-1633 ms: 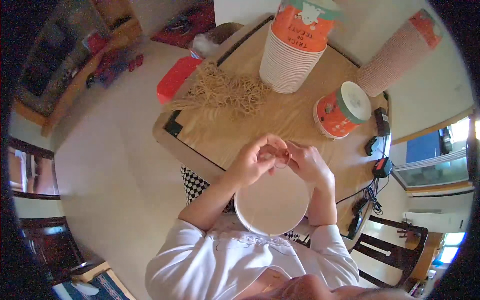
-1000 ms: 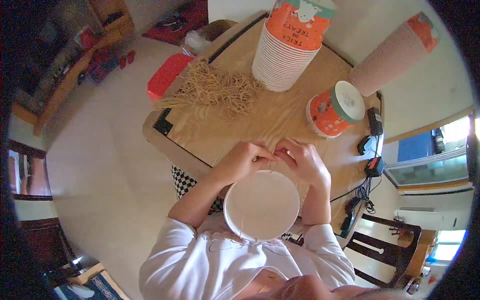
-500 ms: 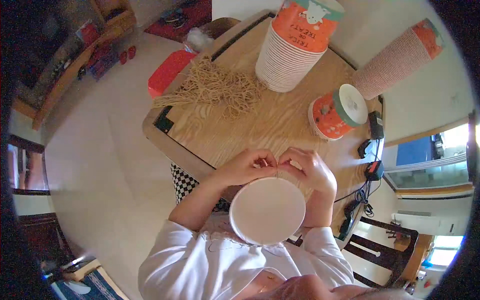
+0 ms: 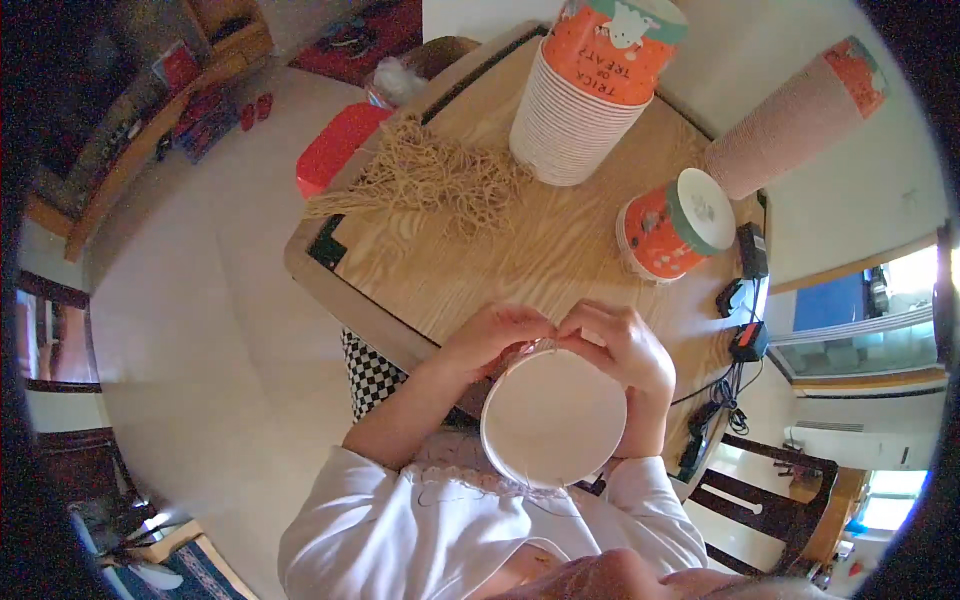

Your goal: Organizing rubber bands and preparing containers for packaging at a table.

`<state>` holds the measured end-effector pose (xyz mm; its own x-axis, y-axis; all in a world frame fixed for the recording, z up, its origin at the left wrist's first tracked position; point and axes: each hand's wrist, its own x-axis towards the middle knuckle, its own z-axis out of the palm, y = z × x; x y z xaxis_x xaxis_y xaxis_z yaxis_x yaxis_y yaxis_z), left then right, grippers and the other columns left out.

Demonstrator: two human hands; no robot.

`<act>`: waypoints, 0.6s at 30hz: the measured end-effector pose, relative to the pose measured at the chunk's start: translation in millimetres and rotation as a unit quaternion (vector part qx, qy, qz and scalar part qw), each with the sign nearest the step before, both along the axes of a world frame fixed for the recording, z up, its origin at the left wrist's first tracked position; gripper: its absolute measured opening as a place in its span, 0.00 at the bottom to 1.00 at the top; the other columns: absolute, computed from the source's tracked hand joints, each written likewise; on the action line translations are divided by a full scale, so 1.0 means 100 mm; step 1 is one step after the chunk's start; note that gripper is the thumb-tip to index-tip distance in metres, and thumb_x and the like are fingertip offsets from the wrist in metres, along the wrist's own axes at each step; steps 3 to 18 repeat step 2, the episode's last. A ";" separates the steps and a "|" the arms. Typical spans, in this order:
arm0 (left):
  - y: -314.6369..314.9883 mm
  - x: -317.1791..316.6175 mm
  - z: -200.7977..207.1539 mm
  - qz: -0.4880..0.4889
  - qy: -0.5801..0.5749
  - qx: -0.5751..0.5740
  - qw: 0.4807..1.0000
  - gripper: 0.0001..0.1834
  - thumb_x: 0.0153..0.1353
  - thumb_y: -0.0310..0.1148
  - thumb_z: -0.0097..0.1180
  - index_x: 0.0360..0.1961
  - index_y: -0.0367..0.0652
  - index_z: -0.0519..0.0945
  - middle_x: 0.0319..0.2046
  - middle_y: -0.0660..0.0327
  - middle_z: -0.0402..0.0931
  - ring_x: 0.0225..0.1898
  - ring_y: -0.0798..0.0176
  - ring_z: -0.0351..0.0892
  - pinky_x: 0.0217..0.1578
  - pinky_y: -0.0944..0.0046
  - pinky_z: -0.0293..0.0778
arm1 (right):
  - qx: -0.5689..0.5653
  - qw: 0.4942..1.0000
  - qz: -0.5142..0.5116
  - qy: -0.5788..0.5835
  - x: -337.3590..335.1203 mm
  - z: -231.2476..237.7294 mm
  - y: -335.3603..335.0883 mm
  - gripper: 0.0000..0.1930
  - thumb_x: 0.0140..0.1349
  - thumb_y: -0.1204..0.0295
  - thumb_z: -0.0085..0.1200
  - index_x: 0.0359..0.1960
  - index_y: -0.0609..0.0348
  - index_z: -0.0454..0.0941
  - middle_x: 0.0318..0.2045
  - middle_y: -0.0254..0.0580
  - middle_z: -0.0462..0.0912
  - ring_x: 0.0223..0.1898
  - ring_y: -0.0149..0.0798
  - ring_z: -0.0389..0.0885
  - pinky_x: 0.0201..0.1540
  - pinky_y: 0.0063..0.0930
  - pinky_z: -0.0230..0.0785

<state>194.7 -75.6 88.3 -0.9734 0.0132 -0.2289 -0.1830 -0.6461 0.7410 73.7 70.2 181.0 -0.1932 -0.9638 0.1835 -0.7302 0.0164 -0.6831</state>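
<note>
A round white paper bucket (image 4: 555, 420) is in front of my chest, its pale inside facing up. At its far rim, my left hand (image 4: 500, 338) and my right hand (image 4: 625, 350) meet with fingertips pinched together. A thin tan cord shows faintly between the fingertips, mostly hidden by them. The right hand's palm is close to the bucket's right side. Beyond the hands, a loose pile of tan twisted cords (image 4: 440, 185) is spread on the wooden table (image 4: 420, 270).
A tall stack of orange-and-white paper buckets (image 4: 585, 110) stands at the back. Right of it are a shorter upside-down stack (image 4: 665, 235) and a long leaning stack (image 4: 800, 120). Black power adapters (image 4: 748, 342) with cables lie at the right edge; a red container (image 4: 340, 150) is at the left.
The bucket has shifted slightly right and up, closer under my fingers. Both hands remain together at its far rim, with the left fingers lower and closer to the rim.
</note>
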 end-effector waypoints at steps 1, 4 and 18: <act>0.00 0.00 0.00 0.000 -0.013 0.003 1.000 0.13 0.55 0.38 0.59 0.33 0.39 0.80 0.25 0.66 0.76 0.26 0.74 0.73 0.26 0.73 0.67 | -0.001 1.000 0.002 0.009 0.00 0.00 0.00 0.05 0.51 0.76 0.59 0.28 0.60 0.75 0.25 0.42 0.78 0.29 0.42 0.80 0.30 0.30 0.71; 0.00 0.01 -0.01 0.000 -0.026 0.005 1.000 0.13 0.55 0.38 0.60 0.34 0.38 0.80 0.25 0.66 0.76 0.27 0.75 0.73 0.27 0.74 0.67 | -0.002 1.000 0.005 0.017 -0.01 0.00 -0.01 0.05 0.51 0.76 0.59 0.28 0.60 0.75 0.25 0.42 0.78 0.30 0.42 0.80 0.31 0.30 0.71; 0.00 0.01 -0.01 0.000 -0.026 0.005 1.000 0.13 0.55 0.38 0.60 0.34 0.38 0.80 0.25 0.66 0.76 0.27 0.75 0.73 0.27 0.74 0.67 | -0.002 1.000 0.005 0.017 -0.01 0.00 -0.01 0.05 0.51 0.76 0.59 0.28 0.60 0.75 0.25 0.42 0.78 0.30 0.42 0.80 0.31 0.30 0.71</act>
